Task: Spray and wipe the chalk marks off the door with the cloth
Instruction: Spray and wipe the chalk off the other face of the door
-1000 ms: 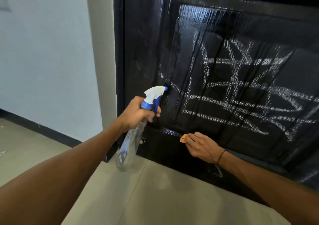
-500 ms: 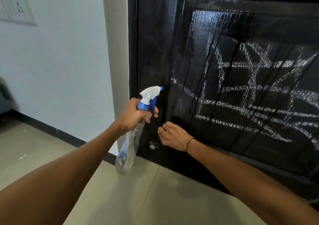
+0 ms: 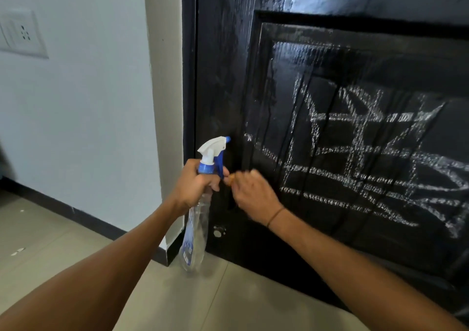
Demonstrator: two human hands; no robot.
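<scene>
White chalk marks [image 3: 360, 158], crossed lines with wet runs through them, cover the recessed panel of the glossy black wooden door [image 3: 223, 81]. The left hand [image 3: 195, 186] grips the neck of a clear plastic spray bottle [image 3: 196, 219] with white-and-blue trigger head, nozzle toward the door. The right hand [image 3: 253, 193], blurred, curls around a mostly hidden orange cloth [image 3: 231, 177] just left of the marks. Spraying seems done; wiping should follow, calling for the cloth pressed flat across the chalk. The bottle's blue label is unreadable.

Bare forearms (no sleeves), thin dark cord [image 3: 275, 216] round right wrist
</scene>
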